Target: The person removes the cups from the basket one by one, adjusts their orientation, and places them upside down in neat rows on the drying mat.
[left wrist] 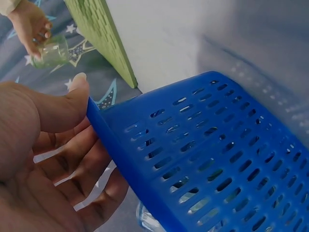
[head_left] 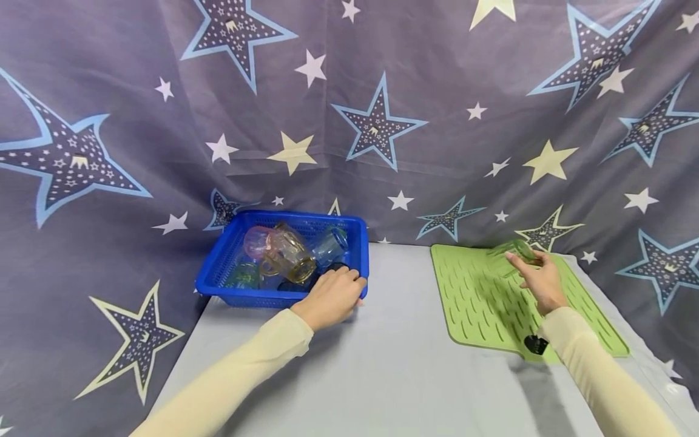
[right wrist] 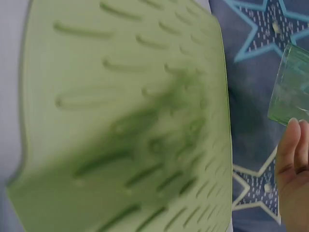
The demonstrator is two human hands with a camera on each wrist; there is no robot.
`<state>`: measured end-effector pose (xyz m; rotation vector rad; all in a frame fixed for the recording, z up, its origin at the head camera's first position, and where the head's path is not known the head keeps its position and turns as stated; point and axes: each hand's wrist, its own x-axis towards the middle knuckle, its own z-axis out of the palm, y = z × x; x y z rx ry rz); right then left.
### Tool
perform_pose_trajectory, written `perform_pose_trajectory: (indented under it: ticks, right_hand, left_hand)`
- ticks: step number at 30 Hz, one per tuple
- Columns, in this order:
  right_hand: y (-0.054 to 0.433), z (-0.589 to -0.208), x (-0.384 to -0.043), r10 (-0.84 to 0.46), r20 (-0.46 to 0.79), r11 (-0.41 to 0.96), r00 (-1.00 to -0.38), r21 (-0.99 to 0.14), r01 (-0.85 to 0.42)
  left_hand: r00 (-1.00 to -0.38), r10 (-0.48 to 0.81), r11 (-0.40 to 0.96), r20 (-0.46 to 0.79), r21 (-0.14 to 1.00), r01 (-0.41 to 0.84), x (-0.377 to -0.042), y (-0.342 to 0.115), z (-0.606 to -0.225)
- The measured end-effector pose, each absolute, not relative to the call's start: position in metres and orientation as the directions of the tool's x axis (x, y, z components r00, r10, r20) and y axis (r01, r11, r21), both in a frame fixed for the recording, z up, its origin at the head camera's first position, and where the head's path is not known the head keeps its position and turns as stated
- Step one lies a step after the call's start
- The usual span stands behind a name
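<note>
My left hand (head_left: 334, 297) grips the front right corner of the blue perforated basket (head_left: 251, 298). In the left wrist view, the thumb (left wrist: 79, 89) lies on one side of the basket's rim and the fingers on the other. At the right, my right hand (head_left: 542, 282) holds a clear green drinking glass (head_left: 510, 254), tilted, over the far part of the green drying mat (head_left: 464, 303). Its fingertips are at the edge of the glass (right wrist: 292, 92) in the right wrist view, where the glass is partly cut off.
Inside the basket lie an amber glass mug (head_left: 289, 255), a pink glass (head_left: 258, 241), a clear bluish glass (head_left: 330, 246) and a greenish glass (head_left: 244, 276). A star-patterned curtain (head_left: 382, 194) stands behind the white table (head_left: 393, 364). A black object (head_left: 536, 345) shows by the right cuff.
</note>
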<state>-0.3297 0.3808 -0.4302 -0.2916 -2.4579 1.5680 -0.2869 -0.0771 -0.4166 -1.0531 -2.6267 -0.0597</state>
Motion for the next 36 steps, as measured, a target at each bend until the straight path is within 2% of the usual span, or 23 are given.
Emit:
perform_pose_trajectory:
  ticks: [12, 22, 30, 36]
  right_hand:
    - [0.421, -0.430, -0.331, 0.388, 0.060, 0.474, -0.920, -0.869, 0.143]
    - [0.440, -0.422, -0.344, 0.391, 0.063, 0.546, -0.918, -0.819, 0.176]
    - [0.472, -0.425, -0.341, 0.402, 0.061, 0.638, -0.914, -0.734, 0.232]
    - [0.486, -0.421, -0.345, 0.408, 0.034, 0.675, -0.912, -0.684, 0.276]
  left_hand:
    - [-0.688, 0.630, 0.749, 0.360, -0.047, 0.661, -0.284, -0.073, -0.418]
    - [-0.740, 0.582, 0.803, 0.338, -0.096, 0.588, -0.282, -0.071, -0.415]
    - [-0.726, 0.593, 0.798, 0.349, -0.135, 0.587, -0.278, -0.064, -0.422]
    - [-0.692, 0.606, 0.790, 0.392, -0.195, 0.582, -0.274, -0.065, -0.423]
